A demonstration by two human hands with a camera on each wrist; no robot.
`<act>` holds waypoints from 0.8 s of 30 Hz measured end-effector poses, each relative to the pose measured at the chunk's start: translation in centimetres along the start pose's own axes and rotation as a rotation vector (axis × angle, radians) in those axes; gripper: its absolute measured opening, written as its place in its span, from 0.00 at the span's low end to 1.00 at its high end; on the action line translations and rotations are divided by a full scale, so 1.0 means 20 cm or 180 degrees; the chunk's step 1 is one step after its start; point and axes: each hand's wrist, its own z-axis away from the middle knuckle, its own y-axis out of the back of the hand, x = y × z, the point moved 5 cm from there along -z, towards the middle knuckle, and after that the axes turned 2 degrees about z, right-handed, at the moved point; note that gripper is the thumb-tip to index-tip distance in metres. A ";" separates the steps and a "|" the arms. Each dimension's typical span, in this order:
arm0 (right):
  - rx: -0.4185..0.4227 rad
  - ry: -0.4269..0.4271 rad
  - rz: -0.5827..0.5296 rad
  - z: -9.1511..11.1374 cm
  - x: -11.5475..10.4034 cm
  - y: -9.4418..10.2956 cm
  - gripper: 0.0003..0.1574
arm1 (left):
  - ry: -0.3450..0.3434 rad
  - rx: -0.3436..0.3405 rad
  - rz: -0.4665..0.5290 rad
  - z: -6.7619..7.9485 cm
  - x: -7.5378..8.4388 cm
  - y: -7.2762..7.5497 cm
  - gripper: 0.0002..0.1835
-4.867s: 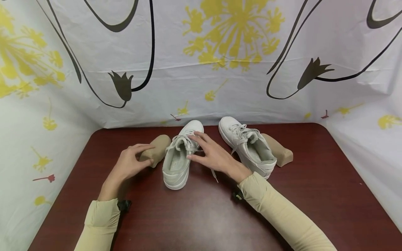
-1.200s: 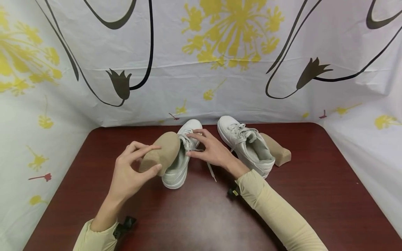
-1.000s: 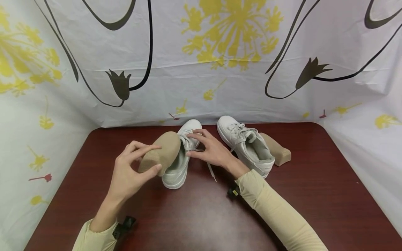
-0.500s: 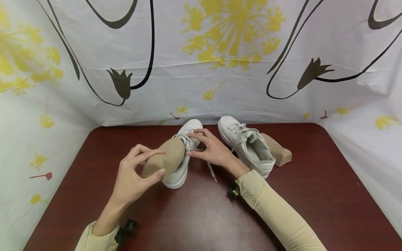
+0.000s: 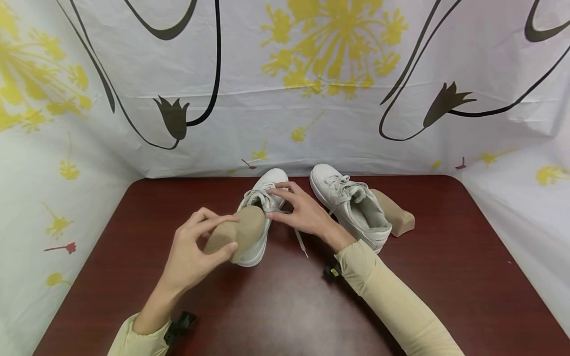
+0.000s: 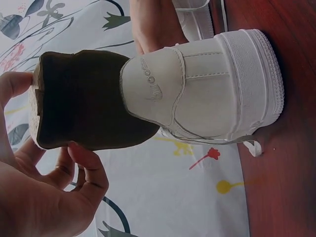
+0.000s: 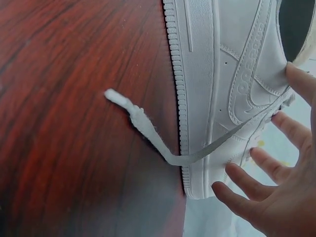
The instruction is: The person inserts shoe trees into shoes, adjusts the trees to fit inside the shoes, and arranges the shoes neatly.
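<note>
A beige moulded shoe insert (image 5: 252,225) is pinched by my left hand (image 5: 191,249) between thumb and fingers. It tilts over the opening of the left white sneaker (image 5: 273,177). In the left wrist view, the insert's dark hollow underside (image 6: 84,98) shows, and its far end passes behind the sneaker's heel (image 6: 153,84). My right hand (image 5: 303,210) rests its fingertips along the right side of that sneaker's laced throat. The right wrist view has the fingers spread, the thumb (image 7: 300,81) at the collar. A loose shoelace (image 7: 148,129) hangs down the sneaker's side onto the table.
A second white sneaker (image 5: 327,185) stands to the right, with another beige insert (image 5: 396,215) lying against its right side. Behind the dark red table (image 5: 285,306) hangs a white patterned cloth (image 5: 249,64), which also runs along both sides.
My left hand has lifted the insert from beside the left sneaker, moved it right over the opening and lowered its front end. My right hand has stayed by the laces.
</note>
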 end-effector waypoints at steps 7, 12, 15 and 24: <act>-0.0016 -0.0028 0.0020 0.00 0.00 0.00 0.35 | -0.0036 -0.0018 -0.0023 0.00 0.00 -0.01 0.24; -0.0016 -0.0033 0.0021 -0.01 0.01 0.00 0.35 | -0.0091 0.0068 0.0007 -0.01 0.01 -0.01 0.23; -0.0005 -0.0020 0.0018 -0.01 0.01 0.00 0.35 | -0.0076 0.0087 0.0016 -0.01 0.01 -0.01 0.23; 0.0014 -0.0021 -0.0007 0.00 0.01 -0.01 0.35 | -0.0012 -0.0039 -0.0012 0.01 0.02 -0.03 0.22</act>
